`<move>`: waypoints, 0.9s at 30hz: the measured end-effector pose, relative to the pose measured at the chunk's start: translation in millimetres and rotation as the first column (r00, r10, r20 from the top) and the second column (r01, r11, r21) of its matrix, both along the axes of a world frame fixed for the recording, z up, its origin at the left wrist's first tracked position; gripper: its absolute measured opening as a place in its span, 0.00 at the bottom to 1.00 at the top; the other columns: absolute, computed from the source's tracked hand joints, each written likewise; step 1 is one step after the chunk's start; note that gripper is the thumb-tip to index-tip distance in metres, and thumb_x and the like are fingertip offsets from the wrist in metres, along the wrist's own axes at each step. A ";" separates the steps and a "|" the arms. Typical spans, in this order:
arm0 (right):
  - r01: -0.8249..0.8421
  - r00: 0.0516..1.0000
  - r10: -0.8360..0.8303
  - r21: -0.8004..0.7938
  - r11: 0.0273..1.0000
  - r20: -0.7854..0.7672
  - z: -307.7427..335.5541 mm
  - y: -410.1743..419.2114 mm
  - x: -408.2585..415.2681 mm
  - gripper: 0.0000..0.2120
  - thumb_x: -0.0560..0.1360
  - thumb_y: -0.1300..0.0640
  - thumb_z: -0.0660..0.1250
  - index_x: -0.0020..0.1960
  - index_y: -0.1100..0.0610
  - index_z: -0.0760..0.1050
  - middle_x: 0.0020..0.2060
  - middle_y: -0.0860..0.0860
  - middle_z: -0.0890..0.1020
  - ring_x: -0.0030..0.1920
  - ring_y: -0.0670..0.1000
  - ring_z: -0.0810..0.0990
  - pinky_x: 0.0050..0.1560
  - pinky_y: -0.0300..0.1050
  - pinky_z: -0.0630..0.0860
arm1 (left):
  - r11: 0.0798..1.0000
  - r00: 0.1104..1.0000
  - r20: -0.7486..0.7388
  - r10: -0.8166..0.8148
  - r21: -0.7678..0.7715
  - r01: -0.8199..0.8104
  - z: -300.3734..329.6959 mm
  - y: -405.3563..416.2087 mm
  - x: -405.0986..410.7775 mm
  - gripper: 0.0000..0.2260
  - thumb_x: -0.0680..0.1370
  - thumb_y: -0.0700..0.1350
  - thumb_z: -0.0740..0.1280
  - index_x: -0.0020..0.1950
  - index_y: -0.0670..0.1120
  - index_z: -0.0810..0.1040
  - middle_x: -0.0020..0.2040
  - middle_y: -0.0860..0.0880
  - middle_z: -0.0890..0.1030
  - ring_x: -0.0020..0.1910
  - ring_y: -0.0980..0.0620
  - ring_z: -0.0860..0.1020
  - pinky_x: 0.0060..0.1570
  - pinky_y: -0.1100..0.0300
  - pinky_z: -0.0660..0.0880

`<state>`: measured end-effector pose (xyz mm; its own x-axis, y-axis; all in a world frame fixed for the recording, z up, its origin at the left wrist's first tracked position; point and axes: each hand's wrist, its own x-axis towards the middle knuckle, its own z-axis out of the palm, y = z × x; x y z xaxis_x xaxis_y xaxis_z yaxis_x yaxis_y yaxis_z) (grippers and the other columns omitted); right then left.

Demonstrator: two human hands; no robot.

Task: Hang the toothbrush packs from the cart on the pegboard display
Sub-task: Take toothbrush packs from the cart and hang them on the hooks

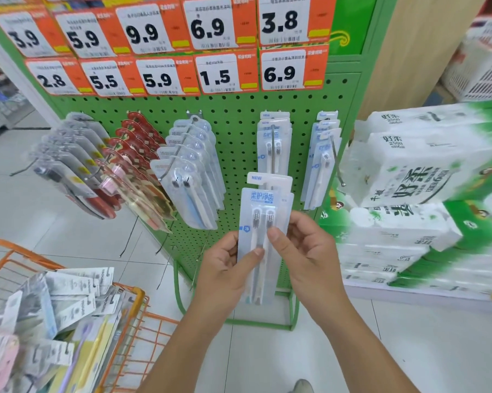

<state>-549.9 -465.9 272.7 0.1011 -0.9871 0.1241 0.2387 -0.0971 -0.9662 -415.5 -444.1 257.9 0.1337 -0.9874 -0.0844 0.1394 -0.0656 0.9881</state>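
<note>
Both hands grasp one toothbrush pack (263, 222), tab printed "NEW", upright before the green pegboard (233, 154): left hand (225, 268) pinches its left edge, right hand (304, 251) its right. Two brushes inside. Ten price tags (165, 49) above the pegboard, including 9.9 and 1.5. Orange cart (125, 321), lower left of the pegboard, contains loose packs (69, 302).

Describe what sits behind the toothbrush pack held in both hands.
Behind the held pack, gripped by the left hand and right hand, more packs' edges peek out; beyond lies the green pegboard. How many packs is hidden.
</note>
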 end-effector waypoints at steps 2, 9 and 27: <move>0.042 0.999 -0.042 0.011 0.999 -0.007 -1.5 -2.7 1.8 0.08 0.78 0.64 0.68 0.56 0.59 0.80 0.49 0.49 0.87 0.50 0.45 0.85 0.50 0.35 0.78 | 1.000 1.000 -0.004 -0.008 0.012 0.008 -2.0 -2.3 -4.3 0.11 0.78 0.32 0.67 0.58 0.41 0.81 0.49 0.47 0.86 0.47 0.54 0.83 0.48 0.62 0.79; 0.081 0.996 -0.079 0.049 0.996 -0.027 -8.1 -9.7 -1.4 0.08 0.79 0.63 0.68 0.57 0.59 0.80 0.51 0.51 0.87 0.52 0.48 0.85 0.51 0.36 0.78 | 0.998 1.000 -0.004 0.013 0.057 -0.013 -10.0 -9.6 -12.0 0.09 0.79 0.36 0.68 0.57 0.44 0.81 0.50 0.48 0.87 0.48 0.53 0.84 0.51 0.58 0.81; 0.383 0.921 -0.376 0.403 0.831 -0.101 -36.5 -133.7 38.7 0.25 0.77 0.38 0.68 0.61 0.57 0.72 0.55 0.49 0.78 0.55 0.48 0.76 0.57 0.43 0.69 | 0.950 0.958 0.246 0.150 0.232 -0.209 -52.1 12.1 28.5 0.08 0.80 0.48 0.69 0.58 0.54 0.79 0.57 0.57 0.80 0.53 0.65 0.79 0.61 0.58 0.75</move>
<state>-511.2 -599.6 236.2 -0.2938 -0.9091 -0.2952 0.2484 0.2256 -0.9420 -387.0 -432.0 205.8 0.3507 -0.8950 -0.2758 -0.0491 -0.3117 0.9489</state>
